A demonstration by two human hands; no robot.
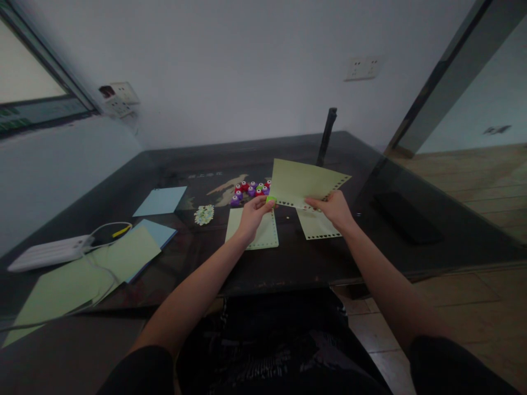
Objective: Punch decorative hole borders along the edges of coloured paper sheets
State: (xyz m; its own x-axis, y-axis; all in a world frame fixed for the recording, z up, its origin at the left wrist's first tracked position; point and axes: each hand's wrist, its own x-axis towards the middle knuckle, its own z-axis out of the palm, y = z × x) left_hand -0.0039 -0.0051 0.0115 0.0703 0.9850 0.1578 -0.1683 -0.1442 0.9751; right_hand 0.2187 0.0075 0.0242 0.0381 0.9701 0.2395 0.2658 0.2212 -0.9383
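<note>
My left hand (256, 215) is closed on a small green punch (270, 201) at the left corner of a raised yellow-green sheet (307, 181). Fingers and thumb of my right hand (331, 208) pinch the same sheet by its lower edge. Small punched holes run along that edge and the right edge. Below my left hand lies a pale green sheet (263, 236) with holes along its borders. Another punched sheet (317, 226) lies under the raised one. Red, purple and green punches (251, 190) are clustered just behind my left hand.
Left on the dark table (288, 269) are a blue sheet (161, 201), a pile of paper cutouts (204, 214), green sheets (61, 285) and a white power strip (51, 253) with a cable. A black stick (326, 137) stands behind; a dark flat object (407, 218) lies right.
</note>
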